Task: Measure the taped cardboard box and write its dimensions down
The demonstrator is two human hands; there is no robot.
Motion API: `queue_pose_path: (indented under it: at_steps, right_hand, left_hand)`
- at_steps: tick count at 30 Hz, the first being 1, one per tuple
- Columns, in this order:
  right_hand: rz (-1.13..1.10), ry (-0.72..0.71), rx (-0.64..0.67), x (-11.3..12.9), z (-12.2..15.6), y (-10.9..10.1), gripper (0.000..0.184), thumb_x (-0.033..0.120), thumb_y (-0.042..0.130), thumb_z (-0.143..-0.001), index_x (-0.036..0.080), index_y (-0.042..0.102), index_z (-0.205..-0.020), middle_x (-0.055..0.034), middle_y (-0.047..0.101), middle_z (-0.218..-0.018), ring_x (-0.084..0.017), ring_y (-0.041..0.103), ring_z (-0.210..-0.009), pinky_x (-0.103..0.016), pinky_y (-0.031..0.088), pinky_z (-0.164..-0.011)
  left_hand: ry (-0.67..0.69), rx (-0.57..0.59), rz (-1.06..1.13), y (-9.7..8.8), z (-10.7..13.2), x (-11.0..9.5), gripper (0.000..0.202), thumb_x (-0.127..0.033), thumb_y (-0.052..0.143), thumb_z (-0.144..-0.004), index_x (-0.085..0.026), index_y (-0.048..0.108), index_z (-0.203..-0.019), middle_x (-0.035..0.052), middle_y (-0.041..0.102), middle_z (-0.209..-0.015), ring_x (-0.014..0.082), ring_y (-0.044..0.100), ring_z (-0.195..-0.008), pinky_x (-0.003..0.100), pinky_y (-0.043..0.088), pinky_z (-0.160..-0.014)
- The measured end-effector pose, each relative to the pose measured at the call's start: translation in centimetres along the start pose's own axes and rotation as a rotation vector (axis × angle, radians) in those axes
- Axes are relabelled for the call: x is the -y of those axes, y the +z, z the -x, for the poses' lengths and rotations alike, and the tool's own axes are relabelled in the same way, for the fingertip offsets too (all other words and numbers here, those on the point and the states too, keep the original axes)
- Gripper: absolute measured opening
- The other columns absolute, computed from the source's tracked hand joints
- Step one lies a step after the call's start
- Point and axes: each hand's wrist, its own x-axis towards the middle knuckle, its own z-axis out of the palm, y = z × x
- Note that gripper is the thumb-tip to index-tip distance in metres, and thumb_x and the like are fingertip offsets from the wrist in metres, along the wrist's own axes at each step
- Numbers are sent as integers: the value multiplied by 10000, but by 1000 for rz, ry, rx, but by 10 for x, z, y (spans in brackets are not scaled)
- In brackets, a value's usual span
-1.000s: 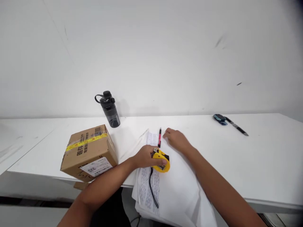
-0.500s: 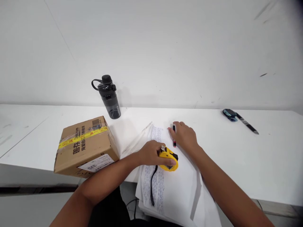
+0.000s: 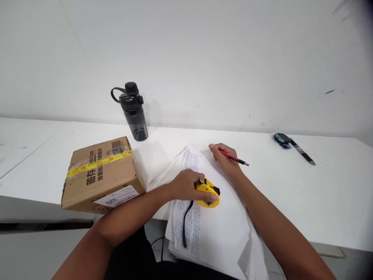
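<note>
A yellow tape measure (image 3: pixel 208 193) with a black wrist strap is gripped in my left hand (image 3: pixel 186 184), above a stack of white paper (image 3: pixel 221 233). The strap dangles over a band of dense blue handwriting on the top sheet. In my right hand (image 3: pixel 225 157) is a red and black pen (image 3: pixel 231 156), held between the fingers and thumb at the upper right edge of the paper. The pen points to the right. The paper drapes over the front edge of the white table (image 3: pixel 291 194).
A taped cardboard box (image 3: pixel 101 175) sits at the left, beside my left forearm. Behind it stands a dark water bottle (image 3: pixel 134 112) near the wall. Toward the right back lie a small dark blue device (image 3: pixel 282 140) and a black and grey pen-like item (image 3: pixel 303 151).
My right hand has picked up the pen that lay by the paper and turned it sideways. The left hand keeps the tape measure nearly in place. The view has shifted slightly.
</note>
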Motion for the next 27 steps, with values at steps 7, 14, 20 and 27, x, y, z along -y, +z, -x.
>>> queue_pose_path:
  at_steps: [7, 14, 20, 27]
  right_hand:
    - [74, 46, 54, -9, 0, 12, 377, 587, 517, -860, 225, 623, -863, 10, 603, -660, -151, 495, -602, -282, 386, -584]
    - [233, 43, -30, -5, 1, 13, 403, 557, 569, -822, 209, 577, -619, 13, 509, -577, -163, 468, -617, -293, 377, -589]
    - [234, 7, -45, -8, 0, 14, 389, 537, 570, -815, 208, 570, -608, -7, 568, -622, -178, 505, -654, -302, 403, -625]
    - [225, 33, 9, -7, -1, 14, 369, 547, 581, -812, 207, 616, -674, 3, 562, -613, -170, 495, -620, -298, 399, -601]
  left_hand:
    - [23, -26, -33, 3, -2, 5, 516, -569, 739, -668, -184, 407, -577, -72, 415, -531, 78, 416, -523, 249, 362, -587]
    - [22, -21, -52, 3, -2, 4, 513, -575, 723, -681, -186, 402, -583, -73, 424, -535, 80, 419, -529, 258, 370, -623]
    - [5, -9, -39, 3, -2, 2, 517, -604, 710, -680, -189, 415, -590, -69, 433, -535, 82, 422, -524, 256, 369, -600]
    - [10, -14, -36, 3, -1, 0, 529, -603, 711, -685, -186, 400, -585, -68, 426, -541, 84, 418, -540, 257, 367, -620]
